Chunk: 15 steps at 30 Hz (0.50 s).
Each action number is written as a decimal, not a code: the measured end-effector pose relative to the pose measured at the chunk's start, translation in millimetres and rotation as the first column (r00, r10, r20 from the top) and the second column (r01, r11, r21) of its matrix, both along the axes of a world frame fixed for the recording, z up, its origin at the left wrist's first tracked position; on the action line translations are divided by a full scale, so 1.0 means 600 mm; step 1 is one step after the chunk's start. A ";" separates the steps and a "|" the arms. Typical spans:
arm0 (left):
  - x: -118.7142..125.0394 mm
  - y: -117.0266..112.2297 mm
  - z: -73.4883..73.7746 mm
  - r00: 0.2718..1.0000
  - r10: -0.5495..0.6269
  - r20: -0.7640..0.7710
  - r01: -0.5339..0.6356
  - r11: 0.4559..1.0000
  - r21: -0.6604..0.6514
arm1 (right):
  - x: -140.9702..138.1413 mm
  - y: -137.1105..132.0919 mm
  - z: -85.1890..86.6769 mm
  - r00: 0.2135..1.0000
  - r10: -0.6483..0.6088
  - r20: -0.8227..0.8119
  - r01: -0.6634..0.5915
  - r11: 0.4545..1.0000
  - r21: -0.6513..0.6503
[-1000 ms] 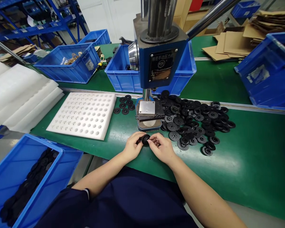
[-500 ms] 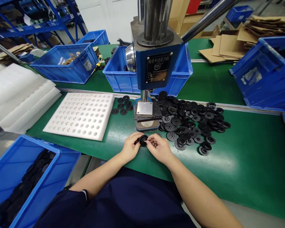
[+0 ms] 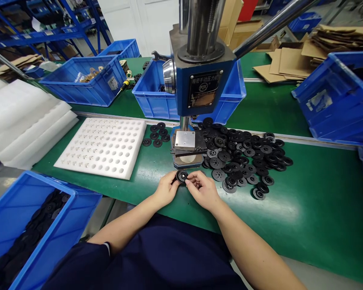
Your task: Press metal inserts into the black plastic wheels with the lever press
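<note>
My left hand and my right hand meet just in front of the blue hand press, both pinching one small black plastic wheel between their fingertips. The wheel is held a little above the green mat, facing me. The press base with its metal plate stands directly behind the hands. A heap of black wheels lies to the right of the press, close to my right hand.
A white foam tray with rows of holes lies left of the press, a few black wheels beside it. Blue bins stand at the lower left, back left, behind the press and right. White foam sheets are stacked at left.
Both hands stay together on the black wheel, which has turned slightly and sits a little higher between the fingertips. The view has shifted slightly.
</note>
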<state>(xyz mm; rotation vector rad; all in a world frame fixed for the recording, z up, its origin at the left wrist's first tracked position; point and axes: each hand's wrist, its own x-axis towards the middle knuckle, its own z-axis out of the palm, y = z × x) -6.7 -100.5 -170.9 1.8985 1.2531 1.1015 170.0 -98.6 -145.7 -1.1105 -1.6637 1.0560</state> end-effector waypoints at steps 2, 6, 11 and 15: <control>0.000 -0.001 -0.001 1.000 0.001 -0.013 -0.001 1.000 -0.028 | 0.001 0.000 0.001 1.000 0.009 -0.001 -0.009 1.000 0.000; 0.000 -0.001 0.001 1.000 -0.006 -0.008 0.006 1.000 -0.028 | 0.001 0.001 0.000 1.000 0.008 0.008 -0.007 1.000 -0.007; 0.001 -0.001 0.004 1.000 -0.011 -0.004 0.011 0.999 -0.031 | 0.001 0.002 -0.005 1.000 0.019 0.023 -0.019 1.000 -0.008; 0.000 -0.001 0.004 1.000 -0.026 -0.011 0.026 0.998 -0.050 | 0.003 0.002 -0.005 0.997 0.034 0.066 -0.034 0.999 -0.007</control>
